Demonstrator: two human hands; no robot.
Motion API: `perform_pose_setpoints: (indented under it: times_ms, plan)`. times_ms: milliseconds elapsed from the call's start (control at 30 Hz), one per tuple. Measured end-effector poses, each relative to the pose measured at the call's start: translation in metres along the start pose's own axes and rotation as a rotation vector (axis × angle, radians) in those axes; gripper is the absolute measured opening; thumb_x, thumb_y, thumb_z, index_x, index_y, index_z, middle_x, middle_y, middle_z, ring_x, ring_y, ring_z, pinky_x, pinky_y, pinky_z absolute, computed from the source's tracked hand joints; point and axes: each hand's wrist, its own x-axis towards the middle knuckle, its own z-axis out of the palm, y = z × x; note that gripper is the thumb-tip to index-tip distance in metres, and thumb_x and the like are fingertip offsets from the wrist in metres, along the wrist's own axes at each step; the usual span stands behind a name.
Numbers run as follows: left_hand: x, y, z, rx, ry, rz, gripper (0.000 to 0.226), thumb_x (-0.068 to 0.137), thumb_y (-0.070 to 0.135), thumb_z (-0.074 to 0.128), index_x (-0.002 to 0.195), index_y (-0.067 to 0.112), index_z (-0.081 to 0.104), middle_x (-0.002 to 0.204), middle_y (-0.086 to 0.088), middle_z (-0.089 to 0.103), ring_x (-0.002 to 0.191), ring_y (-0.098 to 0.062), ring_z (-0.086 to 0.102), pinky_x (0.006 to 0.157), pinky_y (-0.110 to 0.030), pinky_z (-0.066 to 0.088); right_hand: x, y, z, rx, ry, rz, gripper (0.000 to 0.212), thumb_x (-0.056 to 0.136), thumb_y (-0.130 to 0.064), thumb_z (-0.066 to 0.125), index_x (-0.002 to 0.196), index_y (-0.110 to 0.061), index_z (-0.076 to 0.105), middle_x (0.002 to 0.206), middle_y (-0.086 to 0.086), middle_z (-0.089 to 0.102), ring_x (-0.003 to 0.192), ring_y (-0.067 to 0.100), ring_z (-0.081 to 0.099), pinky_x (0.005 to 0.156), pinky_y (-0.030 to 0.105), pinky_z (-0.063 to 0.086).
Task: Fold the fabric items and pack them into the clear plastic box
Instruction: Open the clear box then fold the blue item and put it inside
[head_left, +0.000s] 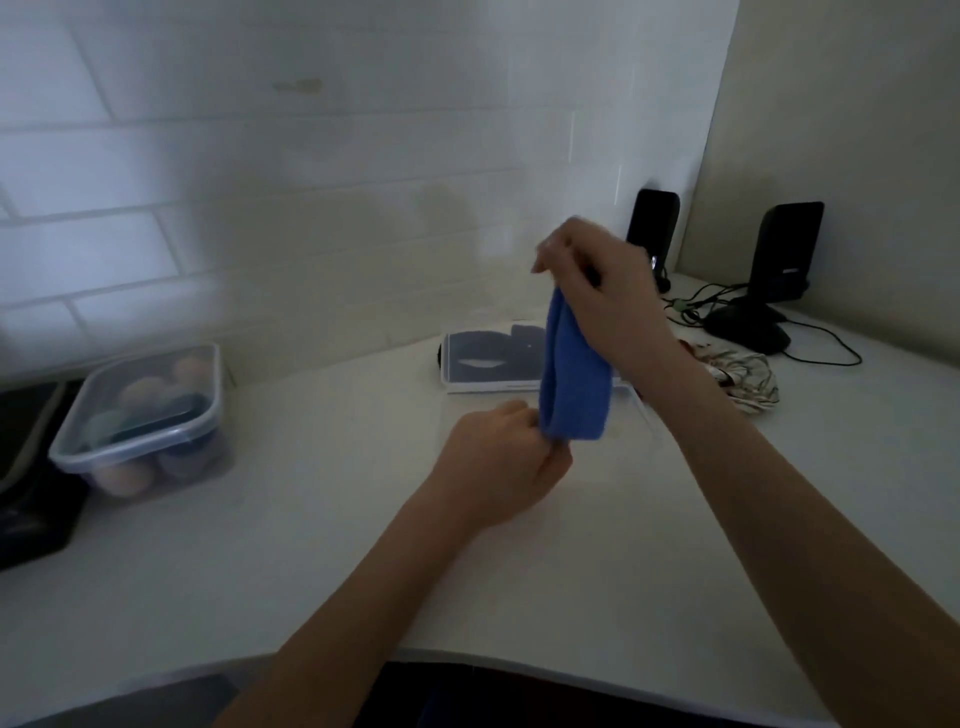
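Observation:
A blue cloth (574, 382) hangs doubled over in the air above the white counter. My right hand (597, 280) pinches its top end, raised high. My left hand (501, 460) grips its lower left corner just above the counter. Under and behind the cloth stands a clear plastic box (647, 415), hard to make out; only its faint right rim shows. Behind it lies a flat lid or tray (483, 364) with dark fabric on it. A white patterned fabric item (748, 382) lies crumpled to the right, beyond my right forearm.
A lidded clear container (150, 415) with round pale and dark things stands at the left. Two black speakers (789, 254) and their cables (826, 338) sit in the back right corner. A dark object (31, 499) lies at the far left edge. Tiled wall behind.

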Motion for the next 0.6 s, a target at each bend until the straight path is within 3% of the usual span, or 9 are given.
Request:
perform_pose_setpoints:
  times_ms: [67,133,167,267,333,433,500,600]
  plan:
    - [0.005,-0.015,-0.018,-0.113,0.097,-0.072,0.033,0.076,0.019,0.043,0.045,0.008,0.049,0.042,-0.007,0.049,0.042,-0.021,0.043,0.040,-0.023,0.030,-0.006,0.014,0.017,-0.016,-0.115,0.044,0.029,0.095,-0.029,0.048,0.083,-0.006,0.060,0.061,0.019,0.056,0.054,0.024,0.045,0.052,0.020,0.033]
    - [0.019,-0.033,-0.028,-0.313,0.212,-0.296,0.031,0.074,0.019,0.039,0.049,0.001,0.048,0.047,-0.011,0.048,0.045,-0.024,0.043,0.043,-0.033,0.035,-0.014,0.028,0.029,0.002,-0.111,0.103,0.026,0.095,-0.029,0.050,0.082,-0.009,0.059,0.058,0.017,0.054,0.049,0.016,0.041,0.050,0.019,0.031]
    - [0.027,-0.041,-0.029,-0.478,0.189,-0.421,0.032,0.075,0.023,0.038,0.057,0.000,0.051,0.052,-0.011,0.051,0.049,-0.025,0.047,0.046,-0.037,0.040,-0.016,0.034,0.033,0.014,-0.081,0.140,0.025,0.094,-0.030,0.051,0.081,-0.011,0.059,0.056,0.015,0.053,0.047,0.011,0.039,0.049,0.018,0.031]
    - [0.052,-0.053,-0.015,-1.010,-0.206,-0.708,0.028,0.080,0.039,0.054,0.094,0.015,0.057,0.084,0.001,0.064,0.077,-0.013,0.064,0.070,-0.033,0.054,-0.018,0.042,0.038,0.039,-0.015,0.224,0.024,0.093,-0.035,0.052,0.080,-0.016,0.058,0.056,0.012,0.052,0.048,0.011,0.041,0.051,0.026,0.036]
    - [0.059,-0.052,-0.001,-1.029,-0.410,-0.704,0.048,0.075,0.046,0.067,0.113,0.019,0.053,0.102,0.001,0.067,0.094,-0.012,0.066,0.080,-0.029,0.055,-0.018,0.044,0.036,0.063,0.040,0.232,0.021,0.092,-0.031,0.054,0.080,-0.015,0.055,0.053,0.007,0.049,0.047,0.007,0.041,0.049,0.020,0.037]
    - [0.057,-0.047,0.010,-0.936,-0.474,-0.611,0.044,0.076,0.032,0.073,0.109,0.006,0.060,0.101,-0.010,0.071,0.092,-0.020,0.069,0.080,-0.036,0.057,-0.017,0.047,0.034,0.044,0.197,0.262,0.017,0.092,-0.027,0.056,0.080,-0.016,0.050,0.052,-0.003,0.042,0.046,0.003,0.042,0.047,0.010,0.034]
    - [0.055,-0.046,0.013,-0.858,-0.455,-0.560,0.037,0.078,0.024,0.072,0.101,-0.003,0.062,0.097,-0.021,0.070,0.090,-0.031,0.067,0.082,-0.045,0.054,-0.017,0.047,0.033,0.069,0.277,0.304,0.017,0.092,-0.026,0.055,0.082,-0.015,0.049,0.054,-0.004,0.043,0.046,0.000,0.044,0.048,0.009,0.035]
    - [0.053,-0.046,0.012,-0.977,-0.298,-0.642,0.017,0.082,0.011,0.067,0.096,0.002,0.063,0.089,-0.010,0.072,0.078,-0.016,0.069,0.074,-0.030,0.056,-0.016,0.044,0.027,0.242,0.218,0.471,0.025,0.096,-0.036,0.045,0.093,-0.012,0.050,0.068,-0.002,0.051,0.052,-0.003,0.050,0.053,0.018,0.044]
